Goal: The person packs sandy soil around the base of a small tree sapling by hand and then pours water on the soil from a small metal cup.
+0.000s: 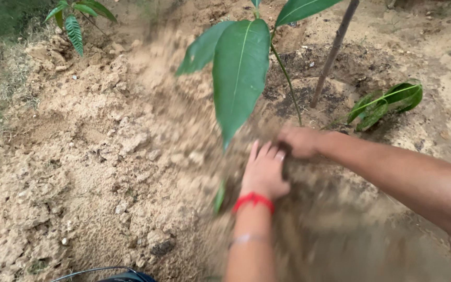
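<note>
At the foot of the sapling (288,78), seen from your head camera, both your hands press flat on loose sandy soil (131,141). Your left hand (263,169) lies open, fingers spread, a red wrist thread (253,200) behind it. Your right hand (301,141) — just beside the stem — cups the earth, fingers blurred, gripping nothing clearly. A wooden stake (332,52) stands behind the sapling — a fallen leaf sprig (387,102) lies to its right.

Soil (335,209) around both hands is motion-blurred. Right hand (301,141) fingertips are hidden in dirt. Stake (335,49) and upper leaf (301,9) are cut off by the top edge; dark object (126,275) by the bottom.
</note>
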